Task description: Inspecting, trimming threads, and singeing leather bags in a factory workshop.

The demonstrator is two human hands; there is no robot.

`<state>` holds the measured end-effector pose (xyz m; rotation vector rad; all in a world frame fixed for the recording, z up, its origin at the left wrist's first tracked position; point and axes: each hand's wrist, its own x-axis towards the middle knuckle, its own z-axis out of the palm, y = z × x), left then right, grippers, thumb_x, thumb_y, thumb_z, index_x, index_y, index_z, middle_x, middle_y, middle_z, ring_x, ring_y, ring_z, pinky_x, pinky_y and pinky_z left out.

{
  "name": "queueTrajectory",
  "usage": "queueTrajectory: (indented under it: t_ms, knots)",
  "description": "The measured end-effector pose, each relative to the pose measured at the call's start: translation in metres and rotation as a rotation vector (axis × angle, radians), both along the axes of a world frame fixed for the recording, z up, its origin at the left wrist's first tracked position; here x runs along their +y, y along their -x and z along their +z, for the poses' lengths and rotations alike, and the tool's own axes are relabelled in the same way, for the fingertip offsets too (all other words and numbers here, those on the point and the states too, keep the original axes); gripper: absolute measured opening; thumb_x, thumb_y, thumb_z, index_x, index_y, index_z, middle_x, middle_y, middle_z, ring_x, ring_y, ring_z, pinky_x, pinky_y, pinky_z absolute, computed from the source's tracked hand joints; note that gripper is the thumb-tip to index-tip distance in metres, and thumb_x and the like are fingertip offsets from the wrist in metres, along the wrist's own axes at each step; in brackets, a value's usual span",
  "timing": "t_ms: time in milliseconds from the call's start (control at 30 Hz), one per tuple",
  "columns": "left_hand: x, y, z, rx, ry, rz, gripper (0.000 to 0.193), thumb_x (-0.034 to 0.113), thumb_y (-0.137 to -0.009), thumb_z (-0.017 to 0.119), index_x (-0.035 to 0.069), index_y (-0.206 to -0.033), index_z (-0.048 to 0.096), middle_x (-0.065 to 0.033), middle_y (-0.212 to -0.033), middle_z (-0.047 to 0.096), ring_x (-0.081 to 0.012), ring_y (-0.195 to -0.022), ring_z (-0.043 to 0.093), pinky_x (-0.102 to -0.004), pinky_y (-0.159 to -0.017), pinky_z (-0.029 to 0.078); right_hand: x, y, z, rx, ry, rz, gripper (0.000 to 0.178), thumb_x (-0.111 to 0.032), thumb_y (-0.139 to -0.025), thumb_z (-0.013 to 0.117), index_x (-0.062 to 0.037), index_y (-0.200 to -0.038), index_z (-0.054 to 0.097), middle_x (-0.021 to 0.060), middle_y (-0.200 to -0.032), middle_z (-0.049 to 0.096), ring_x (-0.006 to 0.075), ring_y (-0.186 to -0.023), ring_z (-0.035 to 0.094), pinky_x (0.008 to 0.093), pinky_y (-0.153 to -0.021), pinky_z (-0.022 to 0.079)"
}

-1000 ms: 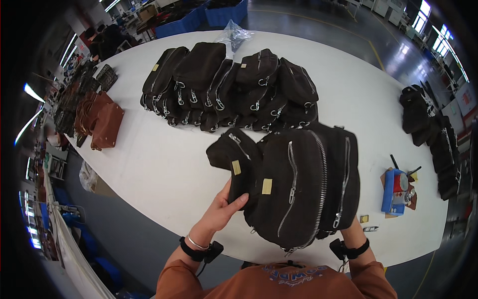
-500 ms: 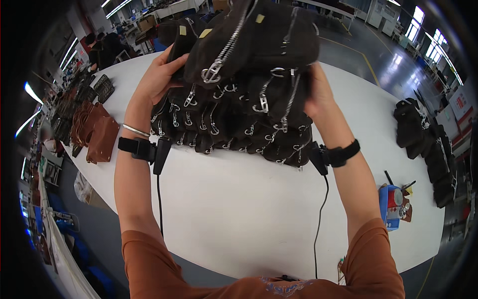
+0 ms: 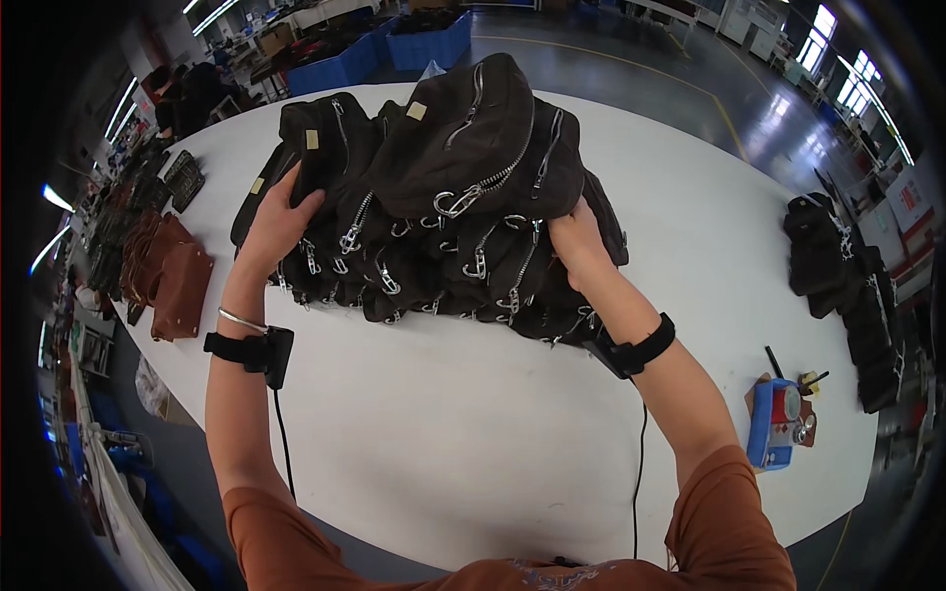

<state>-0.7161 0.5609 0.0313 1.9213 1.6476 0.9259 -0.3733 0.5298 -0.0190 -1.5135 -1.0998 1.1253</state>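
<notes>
A heap of black zippered bags (image 3: 414,266) with silver zips and metal hooks lies on the white table (image 3: 443,424) in front of me. One large bag (image 3: 453,138) with a yellowish tag rests on top, tilted. At the heap's left side, my left hand (image 3: 281,222) grips a black bag (image 3: 330,148), the thumb in front and the other fingers hidden behind it. My right hand (image 3: 581,241) is closed on the lower right part of the heap, just under the top bag; its fingertips are hidden among the black fabric.
Brown bags (image 3: 182,281) and dark patterned bags (image 3: 182,182) sit along the table's left edge. At the right edge lie more black bags (image 3: 818,251) and a blue box (image 3: 771,424) with cans. Blue bins (image 3: 429,41) stand beyond the table.
The raised bags have come down onto the heap, and the top bag now lies lower and farther from me. Both hands have moved down and left.
</notes>
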Motion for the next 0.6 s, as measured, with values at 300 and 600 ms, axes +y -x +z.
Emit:
queueTrajectory:
  t_ms: [300,600]
  knots:
    - [-0.009,-0.013,0.004,0.168,-0.216,0.055,0.076,0.006,-0.083,0.061,0.014,-0.147,0.02,-0.0211,-0.134,0.047,-0.0293,-0.124,0.047,-0.0347,-0.102,0.036,-0.017,-0.012,0.002,-0.33,-0.365,-0.059,0.071,-0.02,-0.085,0.059,-0.0079,-0.144,0.021,0.0196,-0.135,0.042,0.0344,-0.119,0.047,0.0369,-0.102,0.036]
    - [-0.013,-0.019,0.003,0.151,-0.21,-0.079,0.08,-0.001,-0.083,0.057,0.019,-0.148,0.015,-0.0211,-0.143,0.036,-0.0322,-0.134,0.034,-0.0361,-0.109,0.028,-0.033,-0.016,0.051,-0.894,-0.86,0.453,0.087,0.023,-0.069,0.042,-0.0242,-0.141,0.034,0.0077,-0.15,0.023,0.0366,-0.131,0.032,0.0492,-0.106,0.031]
